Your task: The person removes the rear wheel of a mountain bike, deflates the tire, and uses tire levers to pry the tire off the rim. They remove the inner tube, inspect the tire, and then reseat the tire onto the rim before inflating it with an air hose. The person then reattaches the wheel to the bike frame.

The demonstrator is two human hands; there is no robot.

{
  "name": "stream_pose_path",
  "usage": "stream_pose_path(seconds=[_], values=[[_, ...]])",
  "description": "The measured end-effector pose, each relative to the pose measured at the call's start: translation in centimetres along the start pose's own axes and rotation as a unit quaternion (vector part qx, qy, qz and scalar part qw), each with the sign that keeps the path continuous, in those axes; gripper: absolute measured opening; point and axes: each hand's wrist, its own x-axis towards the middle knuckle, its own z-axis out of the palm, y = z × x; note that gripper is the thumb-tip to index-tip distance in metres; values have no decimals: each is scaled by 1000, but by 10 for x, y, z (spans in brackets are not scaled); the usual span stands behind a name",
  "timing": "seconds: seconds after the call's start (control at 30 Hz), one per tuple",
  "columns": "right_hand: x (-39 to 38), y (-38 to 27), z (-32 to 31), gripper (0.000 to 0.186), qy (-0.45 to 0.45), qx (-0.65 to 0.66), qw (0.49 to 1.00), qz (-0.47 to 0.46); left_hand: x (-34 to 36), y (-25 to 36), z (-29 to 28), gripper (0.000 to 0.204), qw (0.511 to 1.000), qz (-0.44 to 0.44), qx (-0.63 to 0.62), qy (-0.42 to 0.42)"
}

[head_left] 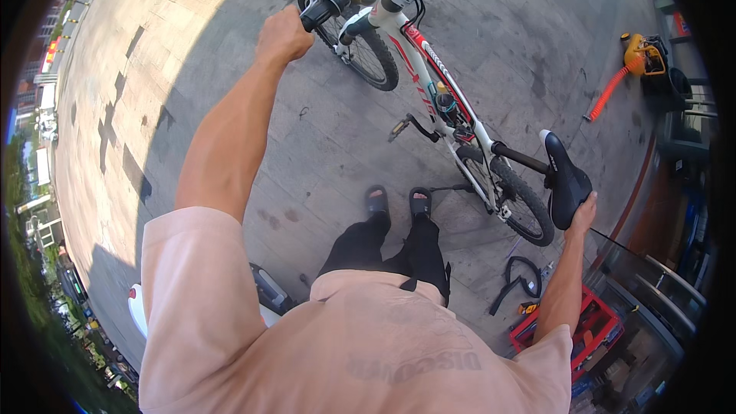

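Note:
A white and red bicycle (395,24) stands at an angle in front of me, its handlebar toward the far middle and its rear wheel (529,211) toward the right. My left hand (285,34) is closed around the black handlebar grip (323,8) on the near side. At the right, my right hand (584,213) holds the rear end of the black saddle (569,176); some of its fingers are hidden by the saddle. The front wheel (377,61) is turned relative to the frame. Near my feet, a thin dark kickstand (451,188) reaches to the ground.
Beyond the saddle is a yellow machine (635,55) with a coiled orange hose (608,92). A red crate (576,364) with items inside sits by my right arm, near a black looped strip (502,295) on the grey paving (307,153). Glass doors line the right side.

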Motion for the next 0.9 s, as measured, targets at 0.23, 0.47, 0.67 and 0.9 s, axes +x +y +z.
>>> stream_pose_path(seconds=[0.23,0.47,0.67,0.9], values=[[-38,-29,3,60,-132,188,962,148,-43,0,32,34,989,-85,-56,106],[-30,-5,9,58,-159,246,940,177,-101,-14,85,25,963,-138,-231,-27],[-25,-32,8,56,-192,246,945,103,-150,-7,68,32,953,-198,-228,31],[-38,-57,1,52,-308,238,920,46,-261,-54,55,31,920,-271,-277,55]])
